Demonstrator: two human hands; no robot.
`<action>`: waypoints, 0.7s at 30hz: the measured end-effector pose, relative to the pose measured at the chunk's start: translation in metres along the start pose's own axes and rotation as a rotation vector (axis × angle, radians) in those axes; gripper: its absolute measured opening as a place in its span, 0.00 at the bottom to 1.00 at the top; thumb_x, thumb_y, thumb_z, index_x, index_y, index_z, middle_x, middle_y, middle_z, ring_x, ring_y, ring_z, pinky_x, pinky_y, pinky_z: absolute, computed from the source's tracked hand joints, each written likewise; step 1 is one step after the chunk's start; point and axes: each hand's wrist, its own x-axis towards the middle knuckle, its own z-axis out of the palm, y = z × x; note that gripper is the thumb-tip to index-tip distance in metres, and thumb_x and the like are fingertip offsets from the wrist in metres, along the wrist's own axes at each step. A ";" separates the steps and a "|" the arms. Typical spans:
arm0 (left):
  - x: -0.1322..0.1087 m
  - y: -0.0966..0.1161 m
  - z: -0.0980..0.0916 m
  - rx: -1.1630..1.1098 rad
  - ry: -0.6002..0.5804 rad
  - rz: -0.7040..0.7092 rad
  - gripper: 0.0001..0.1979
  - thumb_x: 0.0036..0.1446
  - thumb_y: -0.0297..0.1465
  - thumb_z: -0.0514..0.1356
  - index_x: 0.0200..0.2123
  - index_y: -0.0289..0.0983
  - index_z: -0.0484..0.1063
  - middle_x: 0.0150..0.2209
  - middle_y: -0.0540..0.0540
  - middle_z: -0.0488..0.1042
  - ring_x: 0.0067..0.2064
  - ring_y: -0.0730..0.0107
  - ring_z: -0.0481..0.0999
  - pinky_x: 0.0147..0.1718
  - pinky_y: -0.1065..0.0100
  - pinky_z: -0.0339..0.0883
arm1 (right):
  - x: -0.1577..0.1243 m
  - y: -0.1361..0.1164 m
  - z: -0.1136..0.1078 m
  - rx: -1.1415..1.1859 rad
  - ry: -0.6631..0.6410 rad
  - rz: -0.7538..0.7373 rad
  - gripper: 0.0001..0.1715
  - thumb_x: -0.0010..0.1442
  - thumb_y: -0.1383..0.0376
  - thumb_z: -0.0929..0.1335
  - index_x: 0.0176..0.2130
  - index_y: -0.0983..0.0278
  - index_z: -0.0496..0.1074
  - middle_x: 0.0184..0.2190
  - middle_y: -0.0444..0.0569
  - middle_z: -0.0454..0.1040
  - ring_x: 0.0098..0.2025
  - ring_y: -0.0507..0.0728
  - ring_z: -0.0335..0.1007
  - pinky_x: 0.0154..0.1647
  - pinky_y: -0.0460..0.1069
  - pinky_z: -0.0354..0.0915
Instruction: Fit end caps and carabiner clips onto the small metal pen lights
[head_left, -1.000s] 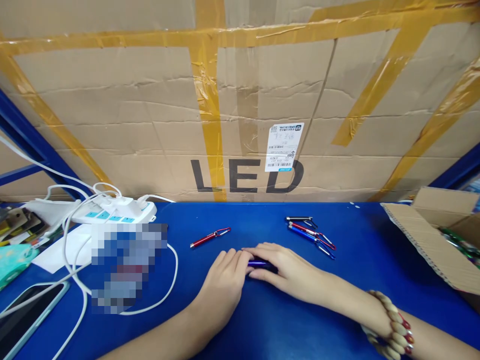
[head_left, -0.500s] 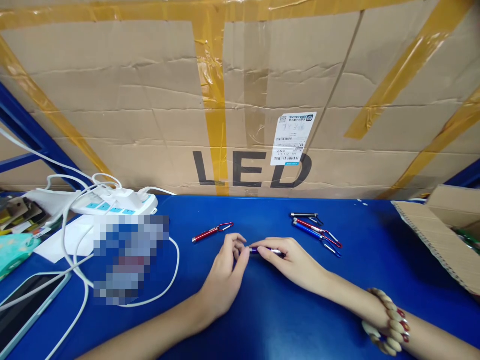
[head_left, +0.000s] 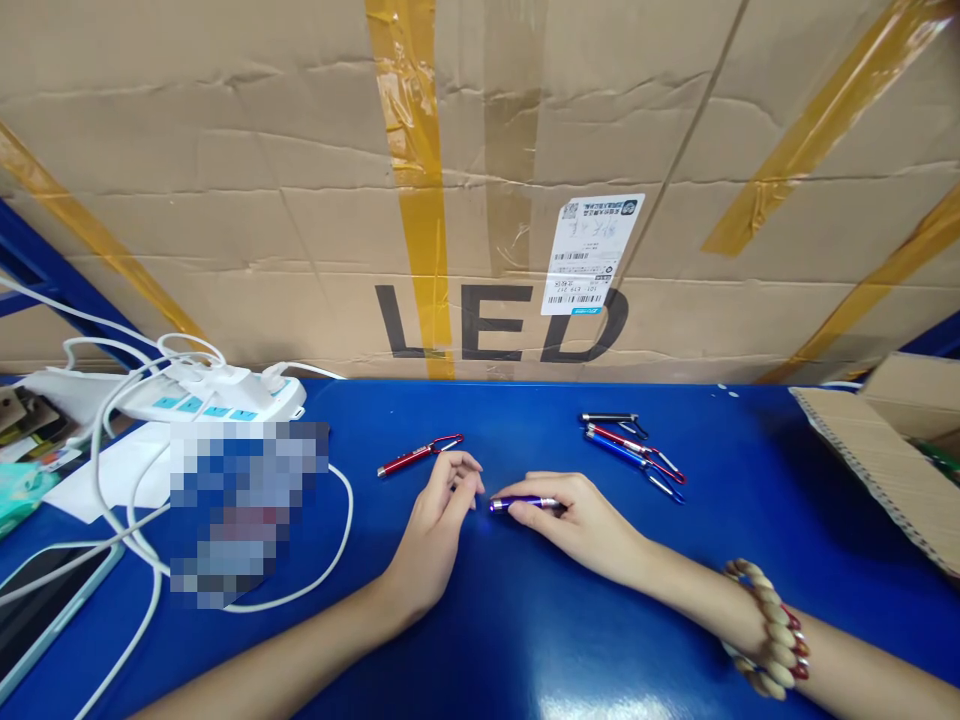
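My right hand (head_left: 574, 515) grips a purple mini flashlight (head_left: 517, 503) between thumb and fingers, its silver end pointing left with a small bluish glow at the tip. Just left of that tip, my left hand (head_left: 439, 520) is loosely curled, fingers apart and holding nothing visible. A red mini flashlight with a carabiner clip (head_left: 405, 461) lies beyond the left hand. Past my right hand lie a black mini flashlight (head_left: 606, 417), another red one (head_left: 611, 436) and a blue one (head_left: 616, 447), close together with their clips to the right.
A white power strip (head_left: 217, 405) with tangled cables (head_left: 349, 520) takes up the left side, near a phone (head_left: 45, 610) and a blurred-out patch. An open cardboard box (head_left: 870, 460) stands at the right. The large LED carton (head_left: 300, 200) walls off the back of the blue table (head_left: 570, 640).
My left hand has drawn away leftward from the flashlight's tip, leaving a gap. The tip now shows and glows, while my right hand keeps its hold. The view has shifted slightly.
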 end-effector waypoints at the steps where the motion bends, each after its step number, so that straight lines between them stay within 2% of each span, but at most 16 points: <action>1: 0.000 0.000 0.000 -0.004 0.000 0.001 0.07 0.61 0.35 0.48 0.35 0.40 0.63 0.32 0.50 0.65 0.34 0.67 0.66 0.32 0.68 0.57 | 0.000 -0.001 0.000 -0.009 -0.002 0.008 0.15 0.61 0.57 0.64 0.41 0.61 0.77 0.35 0.46 0.77 0.33 0.52 0.70 0.33 0.44 0.62; 8: 0.000 0.000 0.000 -0.005 0.005 0.002 0.08 0.61 0.37 0.48 0.35 0.40 0.63 0.32 0.49 0.67 0.35 0.66 0.66 0.33 0.67 0.57 | -0.001 -0.002 0.002 -0.031 0.013 0.036 0.14 0.60 0.56 0.65 0.38 0.60 0.78 0.34 0.45 0.77 0.31 0.51 0.70 0.30 0.44 0.61; 15: 0.002 -0.003 -0.001 -0.010 0.010 0.019 0.08 0.61 0.36 0.48 0.35 0.40 0.63 0.32 0.50 0.66 0.34 0.67 0.66 0.31 0.68 0.57 | -0.002 -0.002 0.002 -0.036 -0.015 0.007 0.15 0.63 0.59 0.63 0.45 0.58 0.75 0.36 0.45 0.76 0.34 0.52 0.70 0.33 0.44 0.61; 21: 0.001 -0.002 0.000 -0.009 0.000 0.014 0.07 0.61 0.35 0.48 0.35 0.40 0.63 0.32 0.50 0.66 0.34 0.67 0.66 0.32 0.67 0.57 | -0.002 0.001 0.001 -0.071 -0.044 0.006 0.16 0.61 0.57 0.64 0.46 0.57 0.75 0.33 0.45 0.75 0.31 0.51 0.68 0.31 0.44 0.60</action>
